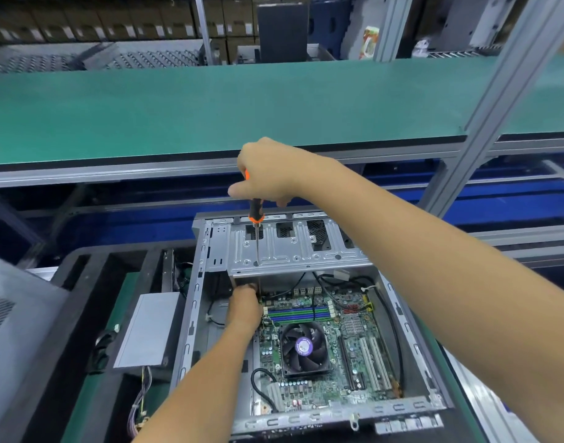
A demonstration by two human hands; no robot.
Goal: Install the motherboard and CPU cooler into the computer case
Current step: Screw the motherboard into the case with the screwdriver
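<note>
The computer case [306, 314] lies open near the front edge of the counter [82, 394], with the motherboard [325, 346] and CPU cooler [303, 350] seated inside. The right hand [268, 171] grips an upright screwdriver [256, 219] passing through the drive bracket [290, 251]. The left hand [244, 306] reaches under the bracket at the board's far-left corner; its grip cannot be determined.

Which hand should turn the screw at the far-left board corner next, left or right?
Right. The right hand already grips the screwdriver, whose shaft runs down through the drive cage toward that corner of the motherboard. The left hand sits low at the shaft's tip, probably steadying it.
</note>
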